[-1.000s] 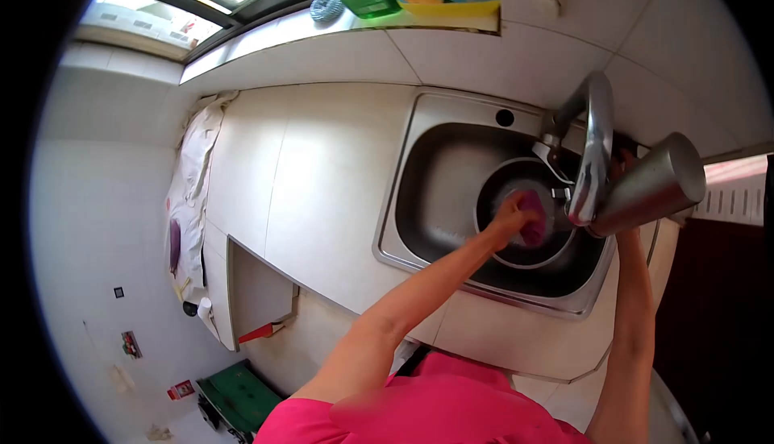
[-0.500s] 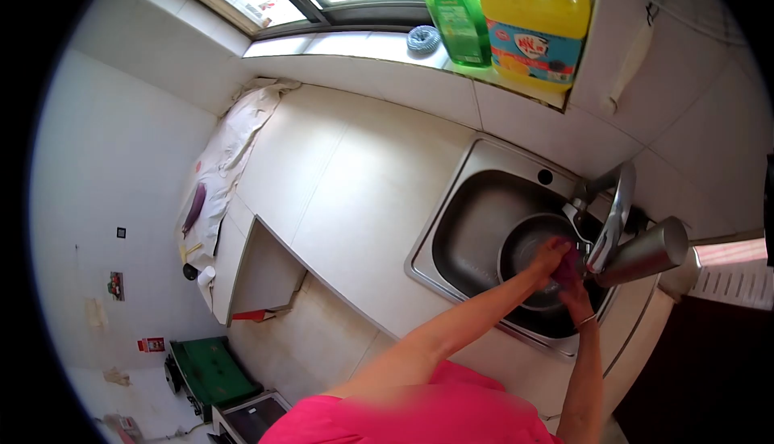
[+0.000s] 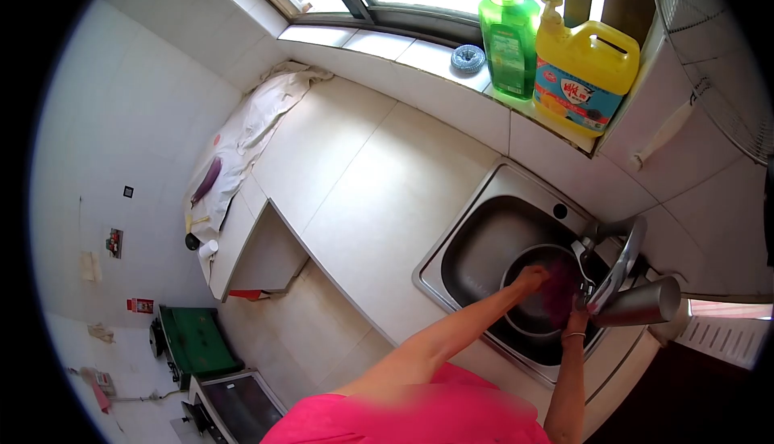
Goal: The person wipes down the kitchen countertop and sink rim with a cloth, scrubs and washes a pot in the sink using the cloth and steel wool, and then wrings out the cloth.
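A purplish-pink cloth [image 3: 558, 291], smeared by motion, hangs over a round metal pan [image 3: 522, 313] in the steel sink [image 3: 476, 238]. My left hand [image 3: 530, 280] is closed on the cloth's left side, above the pan. On the cloth's right side, below the faucet [image 3: 625, 263], is my right hand [image 3: 577, 320]; its fingers are partly hidden, and I cannot make out its grip. A grey metal cylinder [image 3: 641, 303] lies tilted just right of my right hand, beside the faucet.
On the window ledge stand a green pump bottle [image 3: 509, 45], a yellow jug [image 3: 584, 73] and a coiled scrubber [image 3: 468, 59]. The pale counter [image 3: 379, 202] runs left of the sink to a white cloth [image 3: 258, 118] with an eggplant [image 3: 207, 180]. A wire rack [image 3: 713, 49] hangs upper right.
The view has shifted, bringing more of the ledge into sight. My right hand has come from behind the cylinder to the pink cloth, which now hangs more spread out between my hands.
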### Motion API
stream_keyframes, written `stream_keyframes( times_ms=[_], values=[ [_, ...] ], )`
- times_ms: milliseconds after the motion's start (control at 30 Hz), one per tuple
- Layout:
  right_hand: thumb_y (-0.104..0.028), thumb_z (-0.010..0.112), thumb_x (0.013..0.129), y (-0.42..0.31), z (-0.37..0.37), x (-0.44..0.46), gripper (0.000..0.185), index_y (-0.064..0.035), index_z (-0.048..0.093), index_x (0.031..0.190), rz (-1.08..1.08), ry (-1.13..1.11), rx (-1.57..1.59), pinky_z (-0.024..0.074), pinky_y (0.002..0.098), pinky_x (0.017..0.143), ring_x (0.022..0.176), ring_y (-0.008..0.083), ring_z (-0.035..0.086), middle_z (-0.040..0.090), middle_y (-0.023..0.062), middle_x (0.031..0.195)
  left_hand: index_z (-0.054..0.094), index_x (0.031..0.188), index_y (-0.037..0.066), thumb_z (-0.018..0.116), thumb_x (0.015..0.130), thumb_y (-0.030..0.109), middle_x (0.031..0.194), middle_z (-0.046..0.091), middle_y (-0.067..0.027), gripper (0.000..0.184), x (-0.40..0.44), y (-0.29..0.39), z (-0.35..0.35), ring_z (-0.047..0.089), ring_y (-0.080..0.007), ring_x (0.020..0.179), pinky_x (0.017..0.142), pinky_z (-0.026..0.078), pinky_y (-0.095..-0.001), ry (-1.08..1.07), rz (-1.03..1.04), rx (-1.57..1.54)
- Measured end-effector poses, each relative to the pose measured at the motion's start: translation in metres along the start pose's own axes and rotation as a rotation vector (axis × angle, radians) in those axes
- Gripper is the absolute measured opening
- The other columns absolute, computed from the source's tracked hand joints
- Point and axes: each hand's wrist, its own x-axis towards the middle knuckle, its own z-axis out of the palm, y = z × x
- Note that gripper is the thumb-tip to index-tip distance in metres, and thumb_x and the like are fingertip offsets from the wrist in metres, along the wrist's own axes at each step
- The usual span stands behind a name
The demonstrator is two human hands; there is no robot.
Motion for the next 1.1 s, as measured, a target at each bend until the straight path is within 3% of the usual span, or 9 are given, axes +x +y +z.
stream_keyframes(
  times_ms=[233, 367, 533, 600, 800, 900, 933, 1033, 1100],
  values=[
    [-0.026, 0.062, 0.084, -0.031, 0.027, -0.032, 0.027, 0.0005, 0.060, 0.077, -0.276, -0.399, -0.501, 0.0414, 0.0267, 0.063, 0.067, 0.0087, 0.048, 0.057, 0.0006, 0.069, 0.056, 0.112, 0.005, 0.066, 0.081, 0.027, 0.102, 0.061, -0.0115, 0.039, -0.063, 0.036, 0.034, 0.058, -0.0229, 0.098, 0.081, 0.049, -0.0382, 0.185, -0.230, -0.394],
    [-0.029, 0.067, 0.080, 0.001, 0.043, -0.042, 0.033, 0.0031, 0.059, 0.079, -0.741, -0.056, -0.693, 0.0449, 0.0337, 0.067, 0.070, 0.0215, 0.057, 0.059, 0.0153, 0.072, 0.055, 0.112, 0.008, 0.062, 0.082, 0.024, 0.099, 0.062, -0.0106, 0.035, 0.020, -0.057, 0.013, 0.062, -0.0233, 0.085, 0.075, 0.051, -0.0373, -0.148, -0.050, -0.340],
    [-0.026, 0.067, 0.078, 0.039, 0.027, 0.014, 0.028, 0.0003, 0.058, 0.078, -0.341, 0.289, -0.488, 0.0466, 0.0346, 0.071, 0.076, 0.0206, 0.059, 0.061, 0.0136, 0.083, 0.067, 0.097, 0.016, 0.045, 0.091, 0.031, 0.094, 0.064, -0.0076, 0.028, -0.026, -0.034, 0.071, 0.059, -0.0172, 0.079, 0.070, 0.047, -0.0326, 0.153, 0.106, 0.581],
    [-0.024, 0.065, 0.079, 0.071, 0.007, 0.063, 0.023, -0.0023, 0.057, 0.083, -0.247, 0.230, -0.339, 0.0471, 0.0335, 0.072, 0.078, 0.0182, 0.058, 0.061, 0.0106, 0.088, 0.067, 0.096, 0.016, 0.045, 0.090, 0.034, 0.095, 0.063, -0.0076, 0.029, -0.035, -0.036, 0.082, 0.057, -0.0165, 0.080, 0.070, 0.046, -0.0327, 0.153, -0.060, -0.193],
    [-0.030, 0.066, 0.082, -0.031, 0.088, -0.076, 0.031, -0.0072, 0.056, 0.100, -0.129, -0.028, 0.487, 0.0474, 0.0318, 0.073, 0.080, 0.0160, 0.055, 0.058, 0.0044, 0.091, 0.052, 0.123, 0.008, 0.044, 0.090, 0.029, 0.106, 0.060, -0.0138, 0.040, -0.029, 0.011, 0.056, 0.057, -0.0207, 0.096, 0.082, 0.044, -0.0331, 0.178, -0.010, 0.035],
    [-0.030, 0.055, 0.089, 0.029, 0.078, -0.039, 0.034, -0.0032, 0.058, 0.110, -0.476, 0.135, -0.006, 0.0482, 0.0319, 0.075, 0.086, 0.0207, 0.059, 0.062, 0.0063, 0.093, 0.053, 0.122, 0.007, 0.046, 0.089, 0.027, 0.106, 0.061, -0.0134, 0.039, 0.029, -0.059, 0.048, 0.057, -0.0211, 0.098, 0.085, 0.044, -0.0342, 0.133, 0.166, 0.592],
    [-0.029, 0.055, 0.090, 0.023, 0.067, -0.020, 0.035, -0.0024, 0.057, 0.112, -0.189, 0.140, 0.103, 0.0478, 0.0320, 0.078, 0.090, 0.0200, 0.058, 0.061, 0.0065, 0.098, 0.054, 0.120, 0.007, 0.046, 0.088, 0.026, 0.106, 0.061, -0.0130, 0.038, 0.045, -0.081, 0.045, 0.057, -0.0213, 0.099, 0.086, 0.043, -0.0347, 0.102, 0.245, 0.851],
    [-0.026, 0.054, 0.091, 0.003, 0.042, 0.013, 0.036, -0.0006, 0.056, 0.115, 0.242, 0.160, 0.100, 0.0471, 0.0320, 0.083, 0.097, 0.0187, 0.057, 0.060, 0.0070, 0.107, 0.058, 0.113, 0.008, 0.047, 0.088, 0.026, 0.100, 0.062, -0.0100, 0.033, -0.067, -0.033, 0.078, 0.056, -0.0201, 0.099, 0.088, 0.042, -0.0353, 0.089, -0.169, -0.356],
    [-0.028, 0.053, 0.090, 0.003, 0.037, 0.005, 0.036, 0.0001, 0.057, 0.113, -0.001, 0.157, -0.125, 0.0475, 0.0317, 0.081, 0.094, 0.0191, 0.058, 0.060, 0.0074, 0.105, 0.058, 0.113, 0.008, 0.046, 0.088, 0.026, 0.103, 0.061, -0.0085, 0.033, -0.070, -0.021, 0.080, 0.055, -0.0186, 0.101, 0.088, 0.042, -0.0343, 0.077, -0.197, -0.434]
  ],
)
